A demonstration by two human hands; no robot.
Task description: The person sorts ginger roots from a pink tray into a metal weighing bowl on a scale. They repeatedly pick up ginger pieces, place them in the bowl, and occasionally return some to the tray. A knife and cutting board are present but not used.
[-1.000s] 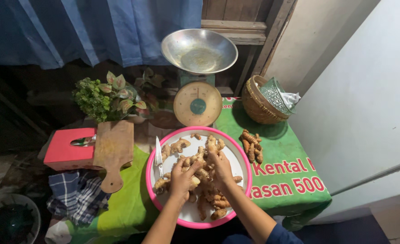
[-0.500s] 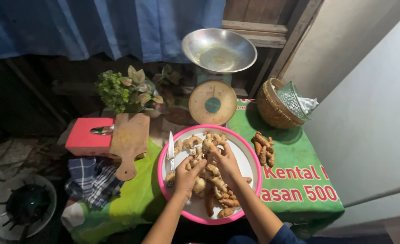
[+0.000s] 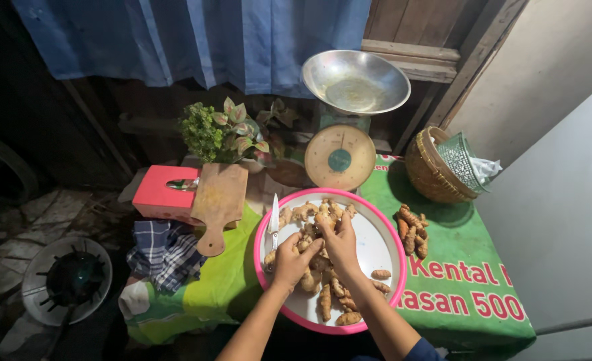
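Note:
A round white tray with a pink rim (image 3: 393, 230) sits on the green cloth and holds several knobbly yellow-brown rhizomes (image 3: 329, 297). My left hand (image 3: 290, 262) and my right hand (image 3: 341, 242) meet over the middle of the pile. Both have their fingers curled around rhizome pieces. The right fingertips pinch a piece near the tray's far side. A small knife (image 3: 274, 217) lies on the tray's left rim, blade pointing away, just left of my left hand and apart from it.
A scale with a round dial (image 3: 339, 159) and metal bowl (image 3: 356, 80) stands behind the tray. A woven basket (image 3: 429, 170) and loose rhizomes (image 3: 413, 230) are right. A wooden board (image 3: 219, 200), pink box (image 3: 162, 194), checked cloth (image 3: 165, 251) and floor burner (image 3: 68, 277) are left.
The view has shifted, so everything sits further right in the picture. Both hands stay over the tray's middle, fingers working among the rhizomes; the knife has not moved.

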